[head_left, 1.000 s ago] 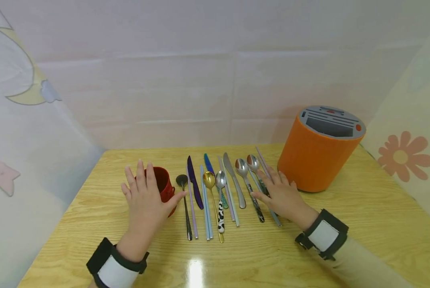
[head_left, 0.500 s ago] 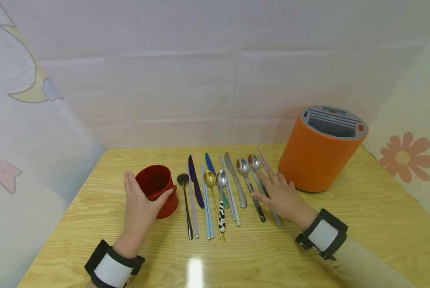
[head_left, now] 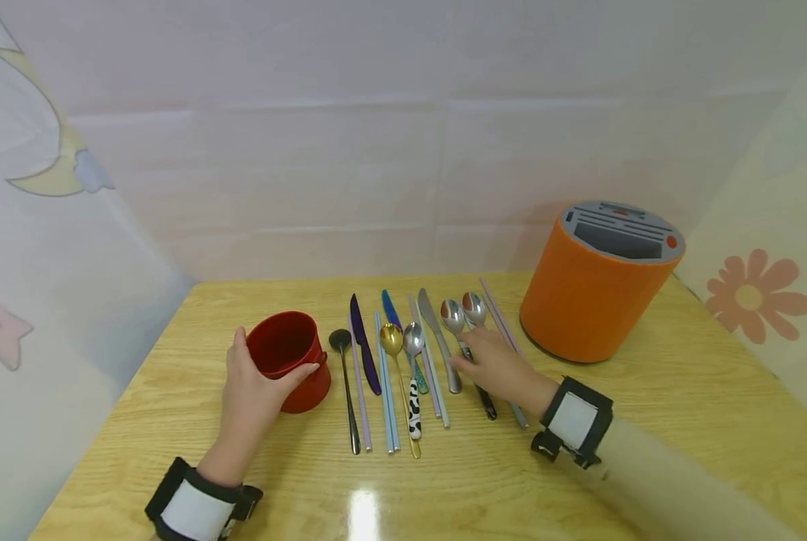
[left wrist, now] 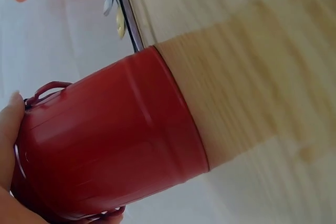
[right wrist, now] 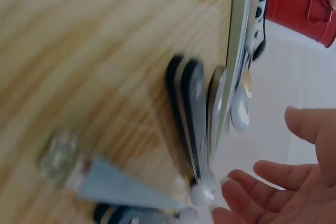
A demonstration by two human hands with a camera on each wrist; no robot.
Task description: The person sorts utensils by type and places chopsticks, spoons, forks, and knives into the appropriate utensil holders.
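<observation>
In the head view, a small red bucket (head_left: 307,394) stands on the table at the left. My left hand (head_left: 249,394) grips it near the rim, thumb on the right side and fingers at the left; the left wrist view shows the bucket wall (left wrist: 105,140) close up. My right hand (head_left: 501,364) hovers over two silver spoons, one bowl (head_left: 451,315) just left of the other bowl (head_left: 473,306). In the right wrist view its fingers (right wrist: 273,177) are loosely bent beside a dark spoon handle (right wrist: 184,98), with nothing held.
A row of cutlery lies between the hands: a black spoon (head_left: 349,398), purple knife (head_left: 366,353), gold spoon (head_left: 391,340), cow-print-handled spoon (head_left: 414,409), silver knife (head_left: 437,330) and several chopsticks (head_left: 386,398). An orange slotted holder (head_left: 572,308) stands at the back right.
My left hand, spread flat in front of the bucket a second ago, now grips its rim area. My right hand has shifted left, its fingers drawn in over the spoons.
</observation>
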